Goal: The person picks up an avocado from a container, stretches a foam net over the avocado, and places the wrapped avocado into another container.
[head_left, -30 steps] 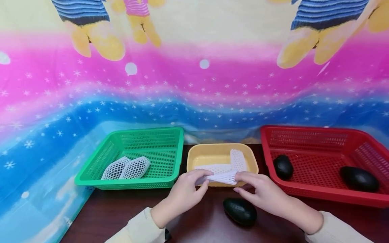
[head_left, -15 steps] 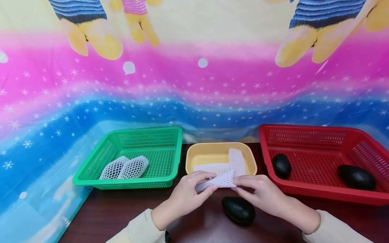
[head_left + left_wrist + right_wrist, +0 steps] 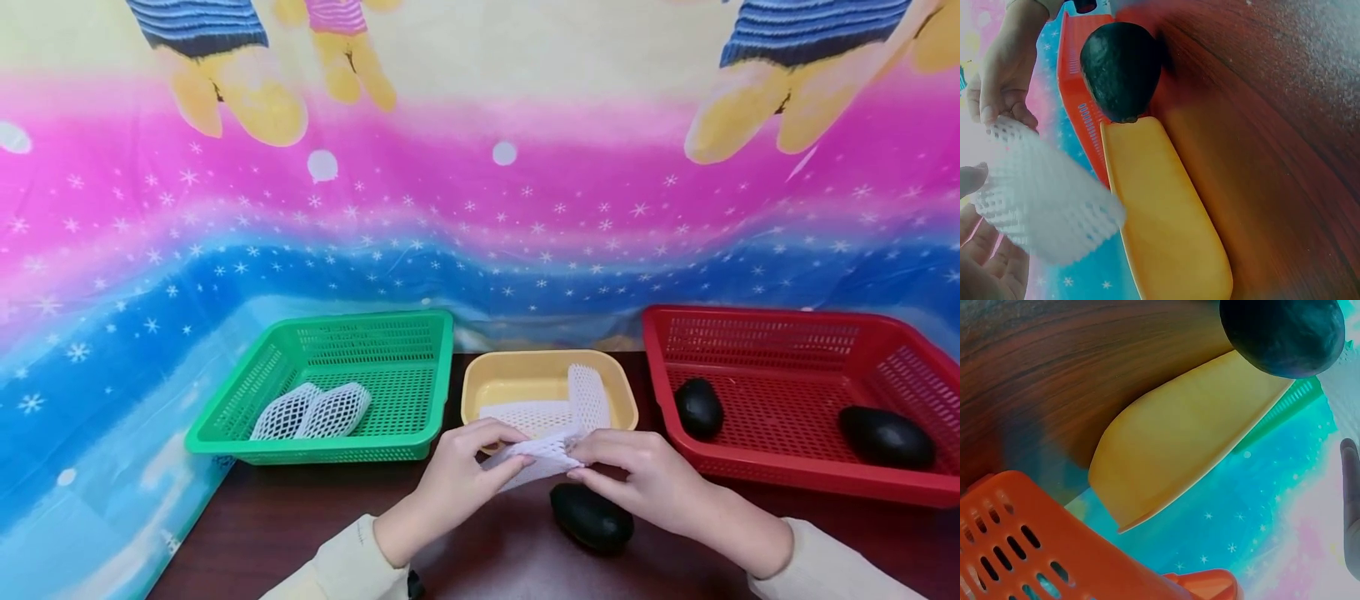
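Observation:
Between both hands is a white foam fruit net (image 3: 543, 457), held just in front of the yellow tray's near edge. My left hand (image 3: 461, 471) pinches its left part between thumb and fingers; my right hand (image 3: 652, 475) pinches its right end. In the left wrist view the foam net (image 3: 1047, 194) looks flattened and wide, its near end facing the camera. On the table below the right fingers lies a dark green, nearly black avocado (image 3: 591, 517). The right wrist view catches just a finger (image 3: 1352, 509) at its right edge, beside a sliver of white net.
A yellow tray (image 3: 517, 360) behind the hands contains more white foam nets (image 3: 588, 396). At left, a green basket (image 3: 431, 446) has two net-wrapped fruits (image 3: 330, 412). The red basket (image 3: 750, 467) at right contains two bare dark avocados (image 3: 699, 408). A printed cloth (image 3: 480, 208) hangs behind.
The foam net has come slightly down and toward me from over the tray, and now tilts with its left end lower. Both hands keep hold of it; the avocado stays put.

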Available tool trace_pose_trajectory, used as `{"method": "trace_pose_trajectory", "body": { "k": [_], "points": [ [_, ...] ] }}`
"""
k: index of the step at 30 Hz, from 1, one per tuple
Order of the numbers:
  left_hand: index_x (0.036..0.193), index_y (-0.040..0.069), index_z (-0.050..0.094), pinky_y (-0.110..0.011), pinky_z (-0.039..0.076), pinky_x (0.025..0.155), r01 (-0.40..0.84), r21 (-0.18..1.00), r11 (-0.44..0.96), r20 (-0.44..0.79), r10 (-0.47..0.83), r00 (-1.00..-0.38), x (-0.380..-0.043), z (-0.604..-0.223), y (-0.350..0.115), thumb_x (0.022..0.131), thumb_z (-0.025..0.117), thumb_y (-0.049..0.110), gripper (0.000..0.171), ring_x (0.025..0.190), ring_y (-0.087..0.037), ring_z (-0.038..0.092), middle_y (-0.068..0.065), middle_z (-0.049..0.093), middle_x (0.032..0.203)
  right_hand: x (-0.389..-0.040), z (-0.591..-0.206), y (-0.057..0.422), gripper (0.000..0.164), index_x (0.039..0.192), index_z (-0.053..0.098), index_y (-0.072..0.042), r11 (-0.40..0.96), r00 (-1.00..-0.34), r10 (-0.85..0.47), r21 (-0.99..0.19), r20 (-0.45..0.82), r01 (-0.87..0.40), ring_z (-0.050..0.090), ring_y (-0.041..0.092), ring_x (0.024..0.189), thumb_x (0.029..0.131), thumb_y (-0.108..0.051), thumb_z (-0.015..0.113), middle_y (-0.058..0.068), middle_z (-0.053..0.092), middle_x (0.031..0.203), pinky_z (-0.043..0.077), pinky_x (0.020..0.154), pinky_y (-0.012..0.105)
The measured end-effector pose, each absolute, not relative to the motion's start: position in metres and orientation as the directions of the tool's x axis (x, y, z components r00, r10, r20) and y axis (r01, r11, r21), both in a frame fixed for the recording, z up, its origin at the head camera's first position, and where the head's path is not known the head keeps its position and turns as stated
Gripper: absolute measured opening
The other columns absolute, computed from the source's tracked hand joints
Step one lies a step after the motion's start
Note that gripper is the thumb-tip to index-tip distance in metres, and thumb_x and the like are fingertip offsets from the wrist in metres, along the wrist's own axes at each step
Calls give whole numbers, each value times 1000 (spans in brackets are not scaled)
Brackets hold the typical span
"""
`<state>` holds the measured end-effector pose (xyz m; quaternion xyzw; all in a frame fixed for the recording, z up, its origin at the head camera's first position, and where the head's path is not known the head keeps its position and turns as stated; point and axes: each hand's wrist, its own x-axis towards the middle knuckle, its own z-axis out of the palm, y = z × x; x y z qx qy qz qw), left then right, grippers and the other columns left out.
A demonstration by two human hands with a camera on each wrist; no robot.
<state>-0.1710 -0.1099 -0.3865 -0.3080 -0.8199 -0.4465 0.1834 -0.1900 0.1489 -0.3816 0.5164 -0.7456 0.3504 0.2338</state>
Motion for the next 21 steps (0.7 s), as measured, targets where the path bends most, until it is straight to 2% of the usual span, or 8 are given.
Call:
{"method": "trace_pose_trajectory", "body": {
  "k": [6, 9, 16, 21],
  "points": [
    [99, 9, 78, -24, 58, 70, 640, 689, 340, 560, 312, -768, -171, -386, -115, 86, 84, 7, 14, 81, -7, 67, 0, 75, 95, -189, -380, 153, 32, 95, 77, -17, 284, -363, -601, -234, 712, -930, 71, 8, 87, 104, -41, 57, -9, 74, 95, 55, 81, 19],
    [99, 8, 78, -24, 59, 69, 634, 702, 325, 556, 306, -772, -171, -387, -117, 87, 82, 6, 13, 81, -9, 68, -1, 75, 95, -190, -380, 155, 32, 94, 76, -18, 284, -349, -607, -215, 714, -934, 69, 4, 83, 104, -40, 56, -9, 73, 93, 55, 77, 18],
    [96, 8, 79, -26, 59, 69, 647, 687, 331, 578, 292, -762, -169, -387, -121, 83, 85, 6, 15, 82, -10, 67, -1, 75, 93, -193, -386, 160, 24, 97, 77, -15, 241, -281, -612, -165, 739, -956, 70, 9, 78, 104, -32, 62, -2, 74, 90, 56, 71, 18],
    [95, 10, 79, -29, 59, 69, 651, 672, 354, 587, 283, -759, -169, -389, -125, 80, 88, 7, 18, 82, -10, 66, 2, 75, 93, -191, -385, 162, 23, 98, 78, -16, 276, -316, -622, -177, 716, -945, 70, 9, 80, 102, -34, 64, -3, 74, 92, 56, 74, 19]
  ]
}}
